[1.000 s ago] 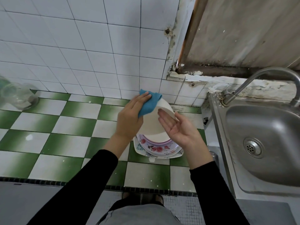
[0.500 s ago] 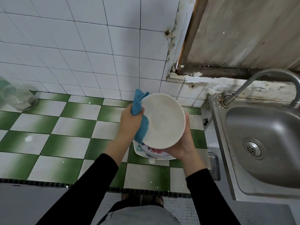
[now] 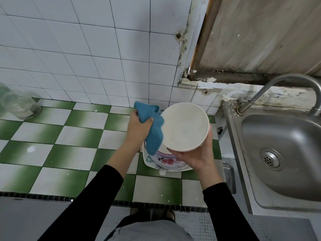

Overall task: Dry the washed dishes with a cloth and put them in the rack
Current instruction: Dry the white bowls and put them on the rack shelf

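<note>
- The drying step seems to be in hand: at the frame's centre the left hand [image 3: 139,127] grips a bunched cloth [image 3: 152,129], which lies against the left rim of the bowl [image 3: 185,126].
- The right hand [image 3: 198,157] clasps the bowl from below, tilting its inside toward the camera, above a stack of plates [image 3: 165,161] on the counter [image 3: 69,136].
- The next move probably calls for wiping the bowl's inside, then turning it for the underside.
- No rack is in view, so it must be found.
- The sink [image 3: 278,145] and tap [image 3: 278,84] sit at right, close to the right elbow; a jar [image 3: 19,105] lies at far left, well apart.
</note>
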Motion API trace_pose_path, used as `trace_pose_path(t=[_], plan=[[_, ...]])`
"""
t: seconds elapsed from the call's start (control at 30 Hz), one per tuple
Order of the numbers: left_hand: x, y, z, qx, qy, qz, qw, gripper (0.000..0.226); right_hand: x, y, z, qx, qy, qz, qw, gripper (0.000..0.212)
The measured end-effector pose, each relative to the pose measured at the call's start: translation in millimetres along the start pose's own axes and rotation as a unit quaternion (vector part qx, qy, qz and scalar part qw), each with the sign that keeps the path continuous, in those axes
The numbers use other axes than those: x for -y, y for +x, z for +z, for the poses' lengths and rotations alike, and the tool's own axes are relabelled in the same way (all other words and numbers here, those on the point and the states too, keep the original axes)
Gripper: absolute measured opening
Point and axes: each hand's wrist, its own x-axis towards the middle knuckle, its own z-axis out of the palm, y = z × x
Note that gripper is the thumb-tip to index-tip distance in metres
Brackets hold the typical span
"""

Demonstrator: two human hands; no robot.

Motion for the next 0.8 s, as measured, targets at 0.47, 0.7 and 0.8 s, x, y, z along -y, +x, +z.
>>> trace_pose_path(t=[0.47,0.7,0.8], plan=[[-2.0,-12.2,32.9,-0.019,0.187,0.418,0.889,0.046,-25.9,-2.1,22.1,-0.003,0.063,0.082,0.995,0.090],[12.7,-3.4,35.6,0.219,0.506,0.285,0.784,0.059,-16.3,3.4,14.2,0.049,0.030,0.065,0.996,0.090],[11.4,-7.0,39.6,0.279,0.582,0.214,0.734,0.063,-16.7,7.8,11.2,0.056,0.014,0.065,0.996,0.097]])
